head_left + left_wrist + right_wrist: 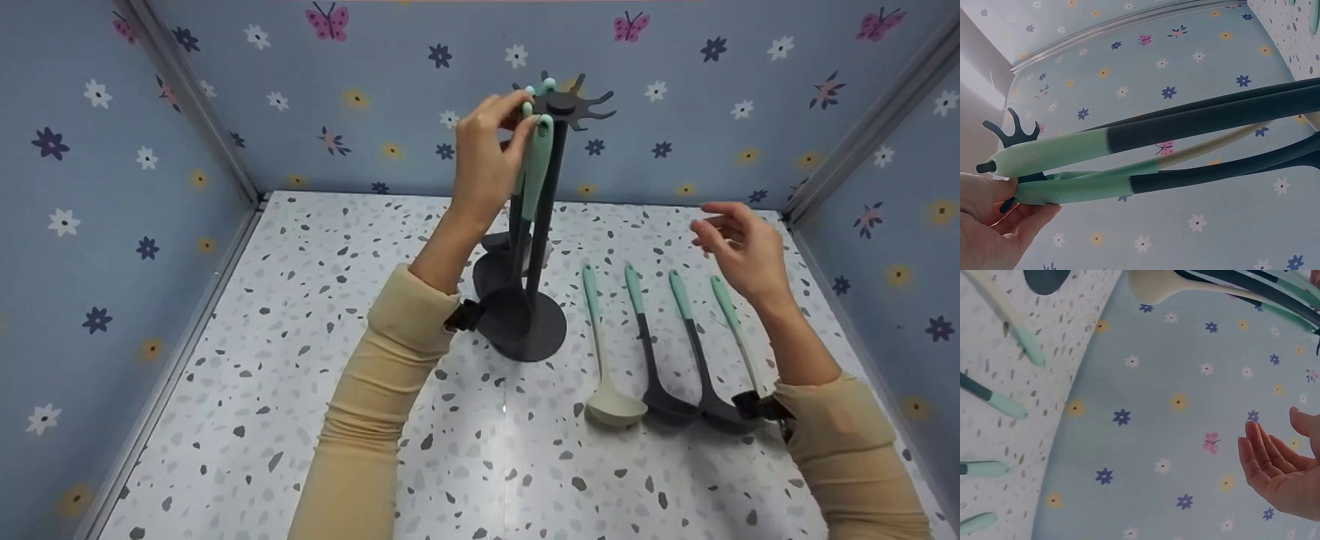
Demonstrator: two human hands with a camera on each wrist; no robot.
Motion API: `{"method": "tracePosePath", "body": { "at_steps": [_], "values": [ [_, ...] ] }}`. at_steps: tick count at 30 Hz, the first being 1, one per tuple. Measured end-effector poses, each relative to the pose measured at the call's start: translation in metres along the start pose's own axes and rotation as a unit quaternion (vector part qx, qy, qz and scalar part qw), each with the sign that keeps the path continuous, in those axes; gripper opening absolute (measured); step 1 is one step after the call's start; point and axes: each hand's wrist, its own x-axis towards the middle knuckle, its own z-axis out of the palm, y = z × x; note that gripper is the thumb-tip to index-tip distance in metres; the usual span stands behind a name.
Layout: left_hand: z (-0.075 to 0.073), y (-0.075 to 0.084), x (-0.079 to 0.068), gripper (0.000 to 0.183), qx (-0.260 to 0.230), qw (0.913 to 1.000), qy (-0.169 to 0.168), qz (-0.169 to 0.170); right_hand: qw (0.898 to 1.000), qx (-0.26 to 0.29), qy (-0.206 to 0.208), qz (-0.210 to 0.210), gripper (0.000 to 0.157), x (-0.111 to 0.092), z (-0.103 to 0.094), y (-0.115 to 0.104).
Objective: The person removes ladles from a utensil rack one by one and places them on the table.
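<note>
At the top of a dark utensil stand (551,334), my left hand (491,142) pinches the mint-green handle end of a black ladle (1078,190) between thumb and fingers, beside the hooks (592,109). Another mint-handled utensil (1067,152) hangs from a hook just above that grip in the left wrist view. More utensils hang behind, one with a cream shaft (1213,145); their heads overlap. My right hand (746,247) hovers over the table's right side, fingers loosely bent and holding nothing.
Right of the stand lie a cream ladle (616,409), a black ladle (667,409), another black ladle (720,412) and a cream-shafted utensil (725,296), its head hidden by the right wrist. Patterned panels (450,45) enclose the speckled table (300,420) at the back and sides.
</note>
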Motion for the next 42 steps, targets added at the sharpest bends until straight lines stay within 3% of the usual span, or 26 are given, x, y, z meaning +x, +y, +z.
{"method": "tracePosePath", "body": {
  "at_steps": [5,10,23,28,35,42],
  "values": [
    [0.0,0.0,0.0,0.021,-0.003,1.0,0.003,-0.002,0.999,0.032,-0.018,-0.029,0.032,0.018,-0.002,-0.014],
    [0.0,-0.001,0.0,0.022,0.0,1.0,0.003,0.001,0.997,0.052,-0.028,-0.042,0.032,0.031,-0.002,-0.042],
    [0.0,0.0,0.0,0.023,0.001,1.0,-0.001,0.003,0.997,0.038,-0.051,-0.046,0.039,0.059,0.006,-0.106],
    [0.0,-0.001,0.0,0.022,0.0,1.0,-0.001,0.006,0.998,0.033,-0.059,-0.018,0.044,0.071,0.017,-0.12],
    [0.0,-0.001,0.0,0.021,0.003,1.0,0.0,0.008,0.996,-0.017,-0.083,0.039,0.055,0.084,0.032,-0.133],
    [-0.001,0.0,0.0,0.022,0.012,0.9999,-0.003,0.005,0.993,0.004,-0.099,0.063,0.056,0.094,0.044,-0.136]
  ]
}}
